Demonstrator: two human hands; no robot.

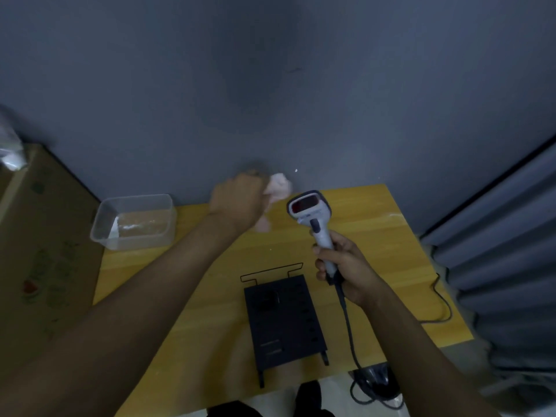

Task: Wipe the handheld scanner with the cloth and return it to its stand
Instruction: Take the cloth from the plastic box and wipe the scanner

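My right hand (346,266) grips the handle of a white handheld scanner (313,215), held upright above the wooden table (376,221) with its red scan window facing me. A dark cable runs down from the handle. My left hand (237,206) is closed on a bunched pale pink cloth (278,189), raised just left of the scanner's head and apart from it. The black metal stand (282,320) lies on the table below both hands, with nothing in it.
A clear plastic container (134,221) sits at the table's back left. A cardboard box (39,251) stands to the left of the table. The scanner's cable (442,302) loops over the right side and down to the floor. A grey wall is behind.
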